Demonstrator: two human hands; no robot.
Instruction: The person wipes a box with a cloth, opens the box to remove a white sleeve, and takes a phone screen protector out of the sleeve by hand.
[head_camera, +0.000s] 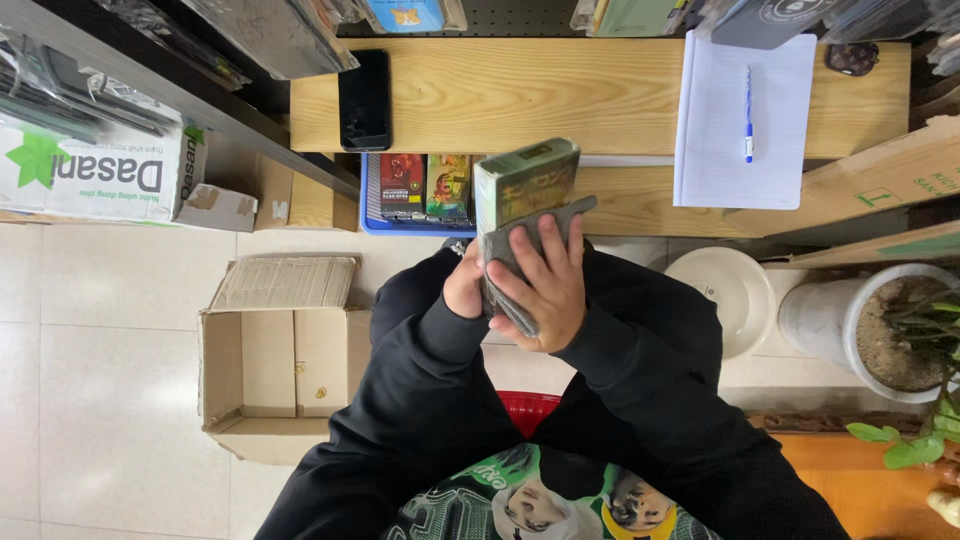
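Green-packaged box (527, 183) is sitting at the centre of the view, just above the two hands and in front of the wooden shelf (520, 95). The right hand (545, 290) is pressing a grey cloth (530, 240) against the box's side, fingers spread and curled over the cloth. The left hand (465, 285) is mostly hidden behind the right; it seems to be gripping the box from below, though its fingers are not showing clearly.

At 12 o'clock from the box, a blue tray (372, 215) under the shelf is holding more small packages in red and yellow-green. At 11 o'clock a black phone (365, 100) is lying on the shelf. At 2 o'clock a lined notepad (725, 130) is resting with a blue pen (748, 115) on it. At 8 o'clock an open cardboard box (270, 360) is standing on the tiled floor, nothing showing inside it. At 4 o'clock a white bowl (725, 295) and a potted plant (890, 330) are sitting.

Judging by this, the wiping is under way on one box, with the tray's packages seemingly waiting.
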